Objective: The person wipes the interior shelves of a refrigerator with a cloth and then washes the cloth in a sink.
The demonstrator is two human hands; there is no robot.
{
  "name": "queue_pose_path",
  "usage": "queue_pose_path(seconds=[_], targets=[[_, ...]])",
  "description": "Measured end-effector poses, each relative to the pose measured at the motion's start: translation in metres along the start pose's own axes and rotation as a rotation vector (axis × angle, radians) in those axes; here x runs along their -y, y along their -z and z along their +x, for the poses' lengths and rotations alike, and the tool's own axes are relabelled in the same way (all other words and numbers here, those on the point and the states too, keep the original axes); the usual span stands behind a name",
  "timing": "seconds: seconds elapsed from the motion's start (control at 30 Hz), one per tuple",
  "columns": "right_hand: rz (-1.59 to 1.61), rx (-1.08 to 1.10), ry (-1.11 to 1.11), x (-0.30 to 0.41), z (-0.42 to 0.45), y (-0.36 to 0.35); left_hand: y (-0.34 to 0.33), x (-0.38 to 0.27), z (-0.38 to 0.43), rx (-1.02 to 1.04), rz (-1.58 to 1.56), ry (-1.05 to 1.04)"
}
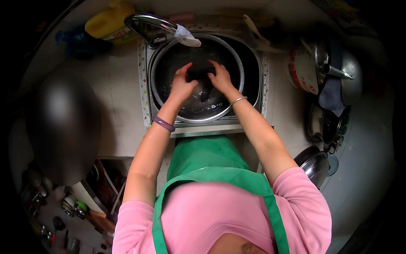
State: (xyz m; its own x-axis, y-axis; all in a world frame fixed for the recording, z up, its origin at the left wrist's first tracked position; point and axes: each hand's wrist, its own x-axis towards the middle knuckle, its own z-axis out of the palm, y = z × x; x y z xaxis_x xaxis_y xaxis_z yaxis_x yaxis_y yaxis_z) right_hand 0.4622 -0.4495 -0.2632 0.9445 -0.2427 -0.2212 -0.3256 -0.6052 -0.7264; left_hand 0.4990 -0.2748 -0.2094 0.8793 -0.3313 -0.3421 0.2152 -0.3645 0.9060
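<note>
A large round metal basin [241, 70] sits in a stainless-steel sink [146, 104], with what looks like water glinting inside it. My left hand [184, 81] is over the left half of the basin, thumb and fingers spread. Facing it from the right, my right hand [221, 76] also has its fingers apart. Neither hand visibly holds anything. Between them is a dark patch that I cannot make out. Above the basin's back rim hangs the chrome faucet [152, 19], its spout wrapped in a whitish cloth or sleeve [187, 35].
Behind the faucet stands a yellow jug [109, 22] beside a blue plastic bag [71, 39]. A light-handled utensil [252, 27] lies behind the sink. To the right are a white-and-red bucket [303, 71], a grey cloth [331, 95] and several metal pans [317, 166]. A blurred oval hides the left counter.
</note>
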Motion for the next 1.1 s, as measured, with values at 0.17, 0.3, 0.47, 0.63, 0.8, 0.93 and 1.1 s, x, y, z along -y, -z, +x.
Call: queue_pose_path(seconds=[0.17,0.3,0.47,0.63,0.8,0.93,1.1], targets=[[-0.366,0.271,0.235,-0.020,-0.006,-0.020,0.007,0.018,-0.012,0.038,-0.533,0.671],[0.012,0.098,0.047,-0.003,0.003,-0.013,-0.010,0.034,-0.002,0.004,-0.770,0.810],[0.344,0.130,0.304,0.093,-0.043,0.033,-0.031,0.061,0.015,0.080,-1.341,0.643],[0.368,0.078,0.301,0.101,-0.062,0.009,-0.026,0.036,0.019,0.335,-1.535,0.565],[0.423,-0.072,0.208,0.072,-0.029,-0.029,-0.042,0.068,0.017,-0.095,-1.515,0.524],[-0.015,-0.027,-0.020,0.028,0.024,-0.030,-0.045,0.032,0.024,-0.261,-1.153,0.710],[-0.085,-0.181,-0.066,-0.011,0.018,-0.034,-0.005,0.031,0.011,-0.268,-0.950,0.744]])
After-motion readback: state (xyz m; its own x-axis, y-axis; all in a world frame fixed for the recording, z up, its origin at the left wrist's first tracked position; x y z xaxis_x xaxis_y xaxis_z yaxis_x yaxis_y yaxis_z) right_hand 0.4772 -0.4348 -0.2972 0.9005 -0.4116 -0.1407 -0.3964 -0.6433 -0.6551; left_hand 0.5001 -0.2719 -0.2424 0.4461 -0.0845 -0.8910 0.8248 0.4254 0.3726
